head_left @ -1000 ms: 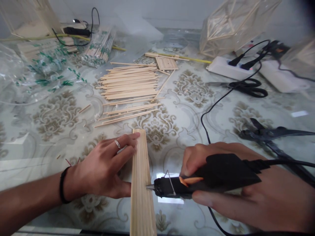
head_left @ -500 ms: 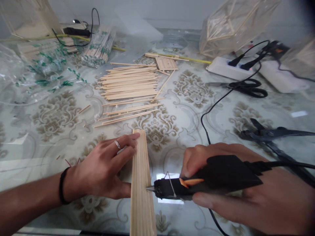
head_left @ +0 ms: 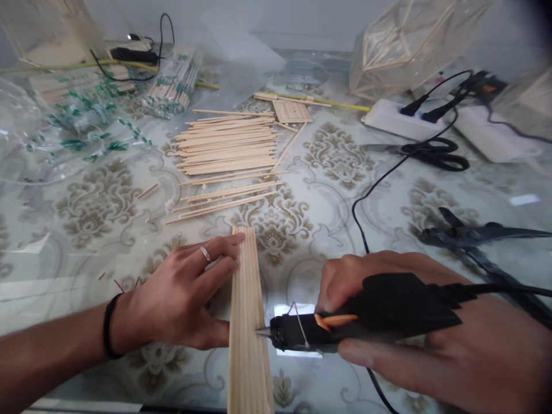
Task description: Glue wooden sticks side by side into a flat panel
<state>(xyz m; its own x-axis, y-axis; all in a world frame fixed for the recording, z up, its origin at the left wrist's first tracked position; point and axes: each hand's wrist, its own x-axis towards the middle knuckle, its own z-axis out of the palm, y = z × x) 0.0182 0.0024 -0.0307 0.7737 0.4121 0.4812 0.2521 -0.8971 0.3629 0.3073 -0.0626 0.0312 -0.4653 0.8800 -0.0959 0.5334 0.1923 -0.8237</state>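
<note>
A narrow panel of wooden sticks [head_left: 246,356] laid side by side runs from the front edge of the table away from me. Along its left edge rests my left hand [head_left: 183,293], a ring on one finger, fingertips on the far part and thumb against the nearer side, holding the panel. In my right hand [head_left: 452,351] is a black hot glue gun [head_left: 388,310] with an orange trigger. Its metal nozzle points left and meets the panel's right edge. Part of the gun's grip is hidden by the hand.
Beyond the panel lies a pile of loose sticks [head_left: 226,146]. At right are pliers [head_left: 474,236], black scissors [head_left: 431,154] and a white power strip [head_left: 401,118] with the gun's cable nearby. Plastic wrappers [head_left: 86,115] and bundled sticks [head_left: 172,83] sit at back left.
</note>
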